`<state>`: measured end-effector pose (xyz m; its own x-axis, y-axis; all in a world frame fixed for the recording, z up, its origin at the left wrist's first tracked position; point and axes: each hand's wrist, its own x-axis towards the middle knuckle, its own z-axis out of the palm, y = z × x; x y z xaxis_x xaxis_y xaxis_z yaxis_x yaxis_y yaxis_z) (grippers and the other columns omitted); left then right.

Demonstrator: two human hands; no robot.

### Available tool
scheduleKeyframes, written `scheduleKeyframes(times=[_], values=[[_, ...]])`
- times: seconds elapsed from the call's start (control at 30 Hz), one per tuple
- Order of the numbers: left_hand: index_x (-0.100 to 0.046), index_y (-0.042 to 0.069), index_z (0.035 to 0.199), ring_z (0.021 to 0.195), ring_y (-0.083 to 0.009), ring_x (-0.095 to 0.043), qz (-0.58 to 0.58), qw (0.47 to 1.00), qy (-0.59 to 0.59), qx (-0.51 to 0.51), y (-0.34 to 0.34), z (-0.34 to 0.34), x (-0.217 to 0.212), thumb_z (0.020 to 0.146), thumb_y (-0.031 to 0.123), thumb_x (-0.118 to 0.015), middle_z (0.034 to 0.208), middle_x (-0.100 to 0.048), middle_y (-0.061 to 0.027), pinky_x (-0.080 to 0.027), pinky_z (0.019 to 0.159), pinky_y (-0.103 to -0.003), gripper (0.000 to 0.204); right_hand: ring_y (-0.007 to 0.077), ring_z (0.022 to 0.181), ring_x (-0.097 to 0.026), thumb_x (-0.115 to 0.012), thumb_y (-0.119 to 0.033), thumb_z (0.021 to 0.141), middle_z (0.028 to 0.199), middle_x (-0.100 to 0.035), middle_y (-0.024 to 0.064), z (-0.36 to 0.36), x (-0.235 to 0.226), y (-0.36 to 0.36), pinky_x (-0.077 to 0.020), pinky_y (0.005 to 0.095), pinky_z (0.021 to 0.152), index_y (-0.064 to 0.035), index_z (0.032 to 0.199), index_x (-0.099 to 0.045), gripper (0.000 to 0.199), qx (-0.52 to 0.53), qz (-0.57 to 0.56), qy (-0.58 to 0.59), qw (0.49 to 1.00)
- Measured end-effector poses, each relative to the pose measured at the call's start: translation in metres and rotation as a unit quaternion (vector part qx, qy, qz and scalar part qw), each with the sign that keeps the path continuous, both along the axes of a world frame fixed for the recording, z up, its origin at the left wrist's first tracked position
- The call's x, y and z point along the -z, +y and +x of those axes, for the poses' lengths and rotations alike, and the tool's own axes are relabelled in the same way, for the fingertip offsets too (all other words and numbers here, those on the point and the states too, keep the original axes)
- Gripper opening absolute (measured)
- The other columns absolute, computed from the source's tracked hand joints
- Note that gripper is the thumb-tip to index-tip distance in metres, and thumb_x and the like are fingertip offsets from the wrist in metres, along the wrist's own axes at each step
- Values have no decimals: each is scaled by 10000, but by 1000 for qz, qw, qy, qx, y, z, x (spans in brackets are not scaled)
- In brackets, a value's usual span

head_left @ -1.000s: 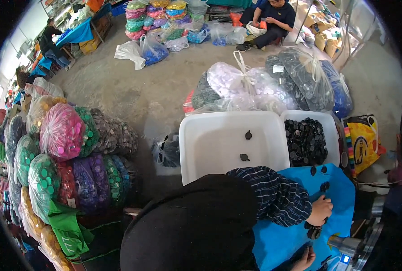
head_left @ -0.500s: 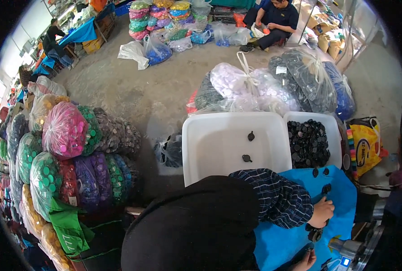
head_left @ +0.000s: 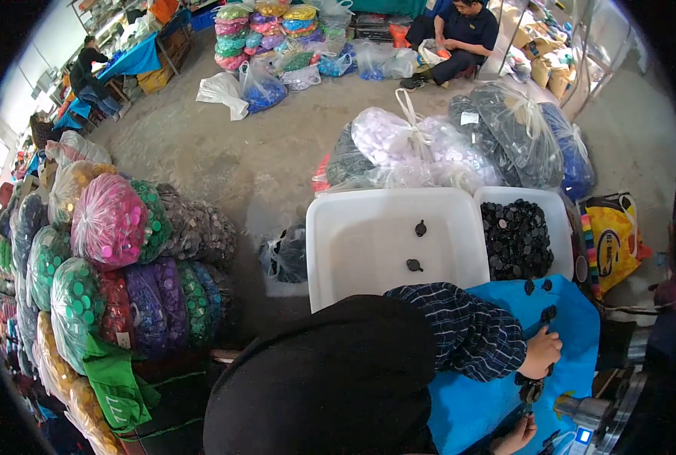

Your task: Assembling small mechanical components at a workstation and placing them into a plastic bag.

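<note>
My left hand point(head_left: 541, 355), in a dark plaid sleeve, is closed with curled fingers over small black round pieces on a blue cloth point(head_left: 467, 409). What it grips is hidden beneath it. More black caps point(head_left: 531, 390) lie just below that hand, and another black piece point(head_left: 548, 312) shows just above it. Near the lower edge my right hand point(head_left: 516, 437) is closed in a pinch, its fingertips by the lower caps. Whatever they hold is too small to name. A metal machine head point(head_left: 584, 409) with a small lit display stands to the right of both hands.
Beyond the cloth sit a white tub point(head_left: 383, 227) with two black lidded caps and a white bin point(head_left: 565, 262) full of black caps. Clear bags point(head_left: 421, 148) stand behind them. Stacked bags of coloured caps point(head_left: 110, 220) rise at left. Another person point(head_left: 467, 38) sits at the far side.
My right hand has shifted slightly up and right, toward the lower caps. My left hand stays over nearly the same spot, with its fingers slightly moved.
</note>
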<state>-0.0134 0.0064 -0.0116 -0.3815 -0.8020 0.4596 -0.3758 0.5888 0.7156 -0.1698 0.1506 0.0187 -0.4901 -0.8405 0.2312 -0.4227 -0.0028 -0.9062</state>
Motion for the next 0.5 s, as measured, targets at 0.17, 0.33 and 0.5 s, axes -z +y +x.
scheduleKeyframes(times=[0.17, 0.33, 0.5], values=[[-641, 26, 831, 977, -294, -415, -16, 1000, -17, -9, -1, -2, 3, 758, 77, -591, 920, -484, -135, -312, 949, -566, 103, 253, 800, -551, -675, -161, 822, 888, -599, 146, -1, -1, -4, -458, 405, 742, 32, 898, -672, 208, -11, 12, 47, 999], [-642, 23, 818, 979, -297, -422, -33, 999, -2, -19, -3, -7, 8, 740, 85, -595, 924, -497, -133, -301, 979, -579, 110, 261, 826, -560, -648, -175, 846, 924, -605, 154, -17, 8, -4, -469, 389, 771, 35, 905, -681, 220, -50, -8, 151, 987], [-642, 18, 805, 977, -303, -427, -25, 1000, -6, -12, -3, -8, 9, 734, 99, -595, 930, -503, -135, -296, 991, -584, 118, 269, 852, -569, -621, -188, 869, 961, -611, 162, -32, 21, -5, -480, 373, 800, 37, 911, -691, 240, -82, -30, 250, 964]])
